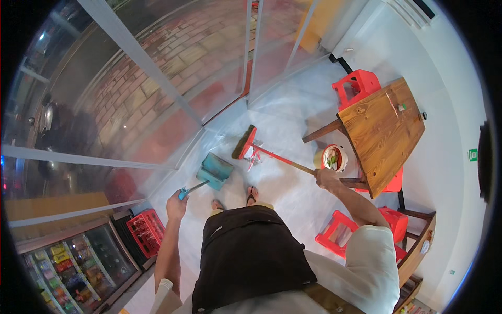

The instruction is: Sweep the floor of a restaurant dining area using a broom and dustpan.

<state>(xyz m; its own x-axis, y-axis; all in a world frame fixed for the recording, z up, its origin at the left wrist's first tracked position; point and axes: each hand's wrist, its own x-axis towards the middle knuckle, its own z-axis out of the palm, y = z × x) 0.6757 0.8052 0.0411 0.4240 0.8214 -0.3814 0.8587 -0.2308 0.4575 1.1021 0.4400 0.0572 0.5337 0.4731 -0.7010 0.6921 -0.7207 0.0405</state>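
My left hand (177,205) grips the blue-topped handle of a teal long-handled dustpan (215,170), whose pan is on the floor ahead of my feet. In my right hand (326,178) is the stick of a push broom (246,143) with a red head and dark bristles. The broom head is on the floor to the right of the dustpan, apart from it. Right beside the broom head lies a small pile of litter (255,155), with red and white scraps in it. The head partly hides this pile.
A wooden table (382,133) stands at right, with a waste bucket (333,158) by its leg. Red plastic stools (359,88) surround it; another stool (336,233) is near my right elbow. Glass panels (157,94) border the left. A red crate (146,232) stands beside a display fridge (78,271).
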